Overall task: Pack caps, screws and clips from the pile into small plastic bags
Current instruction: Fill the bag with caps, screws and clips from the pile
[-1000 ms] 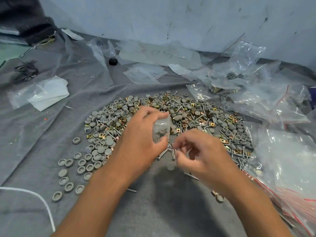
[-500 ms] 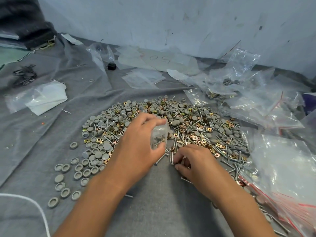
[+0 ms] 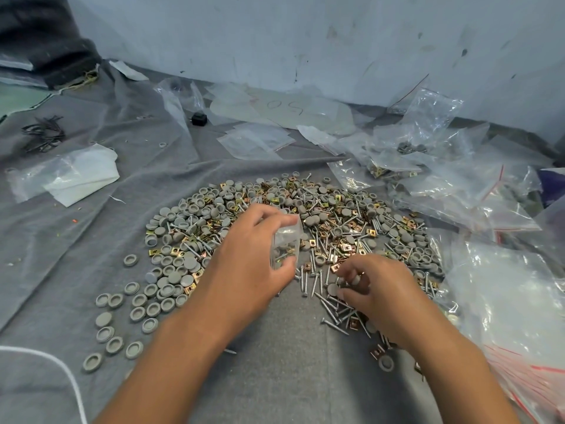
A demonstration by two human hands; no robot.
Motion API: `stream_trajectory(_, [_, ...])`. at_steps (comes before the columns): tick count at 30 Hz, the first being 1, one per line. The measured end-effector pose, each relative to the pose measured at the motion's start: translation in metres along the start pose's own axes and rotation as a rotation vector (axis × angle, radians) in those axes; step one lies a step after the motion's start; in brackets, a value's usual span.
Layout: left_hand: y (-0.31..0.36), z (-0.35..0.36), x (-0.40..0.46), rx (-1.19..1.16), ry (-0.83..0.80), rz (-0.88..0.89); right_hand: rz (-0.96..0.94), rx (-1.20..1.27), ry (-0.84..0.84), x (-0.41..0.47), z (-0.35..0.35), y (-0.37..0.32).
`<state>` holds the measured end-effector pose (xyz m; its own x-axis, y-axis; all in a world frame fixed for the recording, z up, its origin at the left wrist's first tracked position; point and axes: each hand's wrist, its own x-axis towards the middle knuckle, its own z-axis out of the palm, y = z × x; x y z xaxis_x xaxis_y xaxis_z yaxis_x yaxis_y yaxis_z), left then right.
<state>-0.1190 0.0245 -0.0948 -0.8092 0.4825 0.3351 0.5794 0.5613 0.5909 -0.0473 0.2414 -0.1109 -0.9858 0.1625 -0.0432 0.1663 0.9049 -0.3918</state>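
L: your left hand (image 3: pixel 253 258) grips small plastic bag (image 3: pixel 286 244) over pile (image 3: pixel 305 234); R: your right hand (image 3: pixel 377 286), fingers curled, pinches among screws (image 3: pixel 315 278) at pile's near edge; grey cloth worktop (image 3: pixel 290 377)

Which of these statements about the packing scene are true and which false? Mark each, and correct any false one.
1. The left hand holds a small clear bag. True.
2. The right hand rests flat on bare cloth away from the pile. False: its fingers are curled down among the screws at the pile's near edge.
3. The caps are red. False: they are grey.
4. Clear bags lie heaped to the right of the pile. True.
5. The pile lies on a grey cloth. True.
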Motion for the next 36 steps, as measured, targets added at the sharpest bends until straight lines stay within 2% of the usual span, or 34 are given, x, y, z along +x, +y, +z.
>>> stream_trajectory(13, [0.002,0.003,-0.001,0.013,-0.033,0.006,-0.049,-0.021,-0.086,0.003,0.008,0.001])
stream_trajectory(23, [0.003,0.004,-0.001,0.02,-0.037,0.014,-0.08,-0.038,-0.019,0.006,0.01,-0.005])
stream_trajectory(28, [0.003,0.005,-0.001,0.029,-0.038,0.017,-0.103,-0.045,-0.083,0.004,0.008,-0.007])
stream_trajectory(36, [0.003,0.005,-0.001,0.03,-0.036,0.022,-0.191,-0.025,-0.071,0.006,0.008,-0.014])
